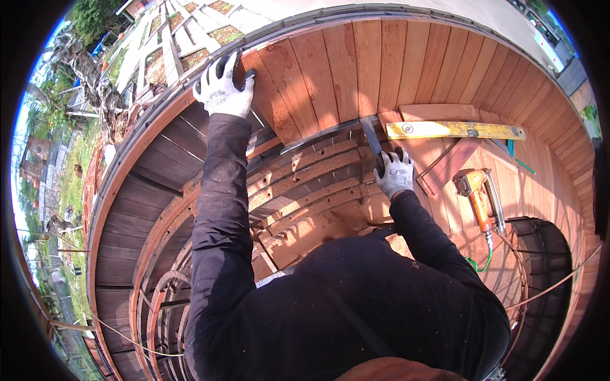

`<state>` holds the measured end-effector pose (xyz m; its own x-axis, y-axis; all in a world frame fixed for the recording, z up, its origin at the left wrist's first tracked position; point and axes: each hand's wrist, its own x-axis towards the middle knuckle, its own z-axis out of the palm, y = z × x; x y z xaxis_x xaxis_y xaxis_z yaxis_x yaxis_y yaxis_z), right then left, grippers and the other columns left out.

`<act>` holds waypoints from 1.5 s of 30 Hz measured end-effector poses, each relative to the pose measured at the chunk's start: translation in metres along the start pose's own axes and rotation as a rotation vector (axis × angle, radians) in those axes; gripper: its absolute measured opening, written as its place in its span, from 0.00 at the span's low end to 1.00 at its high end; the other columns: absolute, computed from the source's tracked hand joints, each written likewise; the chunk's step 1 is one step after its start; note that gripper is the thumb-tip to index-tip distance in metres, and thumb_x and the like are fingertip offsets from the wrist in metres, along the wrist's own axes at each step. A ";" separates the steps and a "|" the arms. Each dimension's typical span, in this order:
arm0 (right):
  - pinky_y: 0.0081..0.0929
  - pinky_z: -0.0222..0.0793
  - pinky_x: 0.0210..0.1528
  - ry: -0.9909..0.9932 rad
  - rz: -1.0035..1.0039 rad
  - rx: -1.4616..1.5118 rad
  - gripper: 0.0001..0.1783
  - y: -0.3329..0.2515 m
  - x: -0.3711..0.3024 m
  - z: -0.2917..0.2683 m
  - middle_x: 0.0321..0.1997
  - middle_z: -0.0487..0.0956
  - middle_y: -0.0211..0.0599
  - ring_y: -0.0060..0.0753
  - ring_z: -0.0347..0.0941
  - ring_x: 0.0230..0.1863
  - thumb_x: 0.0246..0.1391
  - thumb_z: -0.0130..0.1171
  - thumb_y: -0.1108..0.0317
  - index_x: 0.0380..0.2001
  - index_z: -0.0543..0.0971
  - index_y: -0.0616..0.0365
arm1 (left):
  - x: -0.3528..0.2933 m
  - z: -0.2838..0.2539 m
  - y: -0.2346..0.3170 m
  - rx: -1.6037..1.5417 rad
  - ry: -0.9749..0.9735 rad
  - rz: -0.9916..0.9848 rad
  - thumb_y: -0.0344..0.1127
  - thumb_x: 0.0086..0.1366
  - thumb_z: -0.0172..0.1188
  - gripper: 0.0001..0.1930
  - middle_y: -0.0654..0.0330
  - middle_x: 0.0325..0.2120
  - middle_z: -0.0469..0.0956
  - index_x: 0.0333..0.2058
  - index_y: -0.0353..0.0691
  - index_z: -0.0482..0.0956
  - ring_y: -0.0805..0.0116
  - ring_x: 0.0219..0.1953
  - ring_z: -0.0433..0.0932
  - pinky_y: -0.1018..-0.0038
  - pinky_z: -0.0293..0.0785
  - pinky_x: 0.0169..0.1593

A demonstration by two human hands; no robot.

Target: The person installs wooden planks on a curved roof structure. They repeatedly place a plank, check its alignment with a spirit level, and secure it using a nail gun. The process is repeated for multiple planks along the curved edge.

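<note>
My left hand (223, 89), in a white glove with dark fingertips, lies at the curved outer rim. Its fingers are apart and it touches the end of a reddish-brown wooden plank (279, 82) in the row. In the middle my right hand (395, 173), gloved alike, is closed around the near end of a flat dark metal bar (370, 134). The bar's far end reaches the inner edge of the planks. Whether that end is sharpened cannot be made out.
A yellow spirit level (454, 130) lies on boards right of the bar. Nearer stands an orange and yellow nail gun (475, 197) with a green hose (486, 257). Curved ribs (305, 159) dusted with sawdust span the open framing below. A dark round opening (540, 273) is at right.
</note>
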<state>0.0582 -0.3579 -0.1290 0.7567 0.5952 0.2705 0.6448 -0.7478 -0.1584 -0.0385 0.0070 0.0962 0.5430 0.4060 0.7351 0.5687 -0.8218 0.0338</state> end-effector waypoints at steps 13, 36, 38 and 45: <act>0.51 0.50 0.64 -0.137 0.025 -0.002 0.31 0.001 0.001 -0.009 0.58 0.71 0.42 0.51 0.55 0.67 0.50 0.58 0.49 0.57 0.71 0.49 | 0.005 -0.003 -0.001 0.077 -0.065 -0.019 0.61 0.53 0.63 0.31 0.64 0.56 0.70 0.57 0.69 0.72 0.60 0.62 0.63 0.50 0.49 0.64; 0.32 0.72 0.23 0.376 1.058 1.675 0.12 0.126 0.094 0.019 0.28 0.75 0.35 0.37 0.73 0.24 0.54 0.62 0.61 0.38 0.73 0.51 | 0.010 -0.005 0.006 0.068 -0.096 -0.118 0.55 0.50 0.68 0.36 0.63 0.55 0.71 0.58 0.58 0.70 0.61 0.60 0.66 0.56 0.54 0.63; 0.32 0.71 0.25 0.146 0.714 0.784 0.12 0.156 0.096 0.043 0.27 0.75 0.35 0.37 0.73 0.25 0.53 0.62 0.61 0.37 0.73 0.53 | 0.014 -0.007 0.005 0.029 -0.101 -0.132 0.55 0.50 0.67 0.37 0.61 0.55 0.71 0.59 0.55 0.69 0.60 0.60 0.66 0.55 0.54 0.63; 0.26 0.60 0.19 0.432 0.660 1.625 0.05 0.134 0.069 0.018 0.24 0.71 0.30 0.27 0.66 0.22 0.55 0.61 0.69 0.31 0.73 0.52 | 0.012 -0.009 -0.005 -0.114 -0.061 -0.108 0.52 0.51 0.67 0.38 0.59 0.53 0.74 0.61 0.51 0.68 0.60 0.58 0.70 0.58 0.57 0.62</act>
<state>0.1991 -0.4118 -0.1484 0.9976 0.0420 -0.0557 -0.0670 0.3572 -0.9316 -0.0402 0.0131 0.1111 0.5207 0.5150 0.6809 0.5540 -0.8107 0.1895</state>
